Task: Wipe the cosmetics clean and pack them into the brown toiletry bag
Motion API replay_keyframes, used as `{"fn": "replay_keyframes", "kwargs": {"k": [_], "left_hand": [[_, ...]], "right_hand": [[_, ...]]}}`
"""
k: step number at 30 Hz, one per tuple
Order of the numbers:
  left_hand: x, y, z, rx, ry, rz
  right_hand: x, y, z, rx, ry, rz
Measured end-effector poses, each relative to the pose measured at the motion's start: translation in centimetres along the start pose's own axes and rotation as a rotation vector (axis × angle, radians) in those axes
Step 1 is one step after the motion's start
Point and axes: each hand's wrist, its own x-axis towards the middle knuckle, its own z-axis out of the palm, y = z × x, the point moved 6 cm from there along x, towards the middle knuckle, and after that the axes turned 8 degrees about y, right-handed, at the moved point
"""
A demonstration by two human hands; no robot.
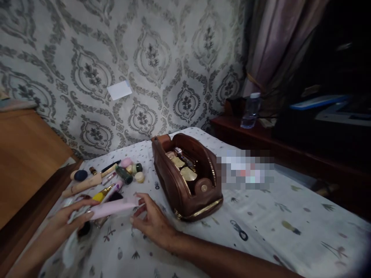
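Extending rightward at the frame's lower left, the pink tube (111, 208) gripped by the left hand (68, 217) points toward the right hand (156, 223), fingers parted.

No text, label, brand, number or sign can be read. The pink tube (111, 209) is too blurred to show any lettering, the small containers (124, 174) are too small and dim to make out, and a patch beside the brown bag (165, 175) is hidden by pixelation.

Pink tube (111, 208), brown bag (164, 170), grey damask-patterned wallpaper (171, 50)
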Motion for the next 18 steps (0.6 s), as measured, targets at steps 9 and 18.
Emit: {"fn": "replay_keyframes", "kwargs": {"k": [9,18], "left_hand": [[-3.9,-0.1,6.5,-0.289,-0.055,-0.016],[-4.8,0.6,7.5,-0.213,0.000,0.109]], "right_hand": [[1.5,2.4,-0.3,0.022,0.111,0.011],[1.5,2.5,-0.5,-0.291,0.098,-0.116]]}}
